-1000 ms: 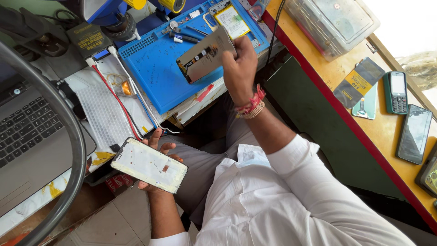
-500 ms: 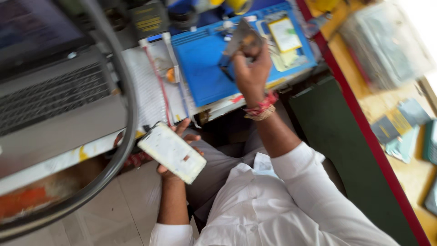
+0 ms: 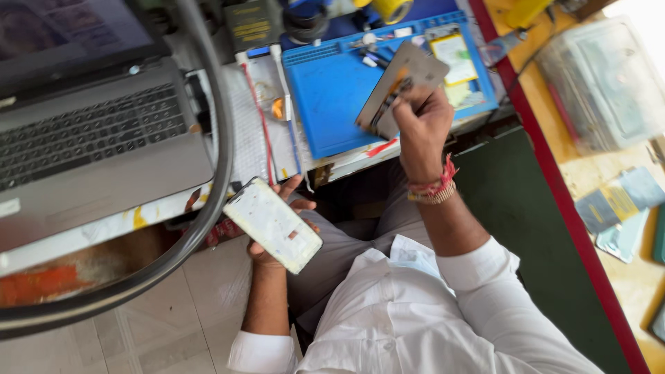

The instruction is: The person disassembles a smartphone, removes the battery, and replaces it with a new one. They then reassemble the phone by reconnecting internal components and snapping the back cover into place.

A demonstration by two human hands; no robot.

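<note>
Nearest, the left hand cups a white phone panel low over the lap, fingers curled under its edges; it has barely shifted in the last second. Higher, the right hand has drawn its grey phone body closer above the blue work mat, fingers pinching its lower end. Beyond, a yellow rectangular label lies on the mat; a grey laptop sits left on the desk.

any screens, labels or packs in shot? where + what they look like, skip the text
Laptop screen: top left, dark, lit dimly.
Phone panel: left hand, pale rectangle, smudged.
Yellow label: blue mat, rectangular.
Dark boxy item: top centre, printed face.
Clear box: right counter, lidded.
</note>
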